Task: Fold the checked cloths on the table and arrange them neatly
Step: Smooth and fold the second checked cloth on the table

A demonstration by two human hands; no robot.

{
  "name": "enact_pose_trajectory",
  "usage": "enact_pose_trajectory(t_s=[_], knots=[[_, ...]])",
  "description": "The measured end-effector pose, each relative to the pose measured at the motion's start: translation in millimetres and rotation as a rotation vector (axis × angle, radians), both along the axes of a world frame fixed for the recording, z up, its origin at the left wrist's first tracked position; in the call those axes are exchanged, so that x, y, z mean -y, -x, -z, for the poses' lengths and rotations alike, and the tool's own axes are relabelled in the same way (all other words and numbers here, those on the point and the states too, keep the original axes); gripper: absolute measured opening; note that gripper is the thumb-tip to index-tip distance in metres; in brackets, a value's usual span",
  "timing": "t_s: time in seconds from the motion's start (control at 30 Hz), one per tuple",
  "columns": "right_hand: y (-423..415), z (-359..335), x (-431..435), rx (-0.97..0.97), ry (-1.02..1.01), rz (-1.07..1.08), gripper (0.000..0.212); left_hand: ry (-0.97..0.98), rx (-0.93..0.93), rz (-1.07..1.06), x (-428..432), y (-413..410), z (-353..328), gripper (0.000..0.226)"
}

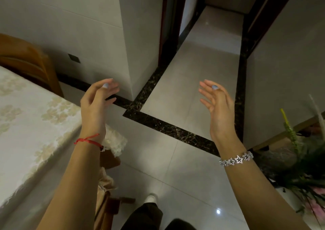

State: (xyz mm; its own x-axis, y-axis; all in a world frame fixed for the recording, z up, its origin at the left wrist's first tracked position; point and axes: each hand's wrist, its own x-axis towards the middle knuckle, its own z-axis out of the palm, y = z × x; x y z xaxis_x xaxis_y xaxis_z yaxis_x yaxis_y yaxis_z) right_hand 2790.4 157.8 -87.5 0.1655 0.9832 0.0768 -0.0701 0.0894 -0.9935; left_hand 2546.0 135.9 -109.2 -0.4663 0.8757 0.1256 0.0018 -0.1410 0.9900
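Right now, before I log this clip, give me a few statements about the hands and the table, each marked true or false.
1. The left hand and the right hand both hold nothing. True.
2. A checked cloth lies on the table. False: only a pale floral tablecloth shows there, and no checked cloth is in view.
3. A red string bracelet sits on the left wrist. True.
4. The silver bracelet is on the left wrist too. False: it is on the right wrist.
5. Both hands rest on the table. False: they are raised in the air, with the tiled floor behind them.
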Motion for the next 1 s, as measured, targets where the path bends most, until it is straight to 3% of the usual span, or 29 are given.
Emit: enact_pose_trajectory(t_s=[0.43,1.0], knots=[[31.7,7.9,-141.2,-0.023,0.006,-0.159,0.028,0.021,0.011,-0.112,-94.7,22.2,13.4,0.024],[86.5,3.6,-333.5,-0.026,0.039,-0.572,0.027,0.023,0.006,-0.504,-222.3,27.3,4.5,0.028]])
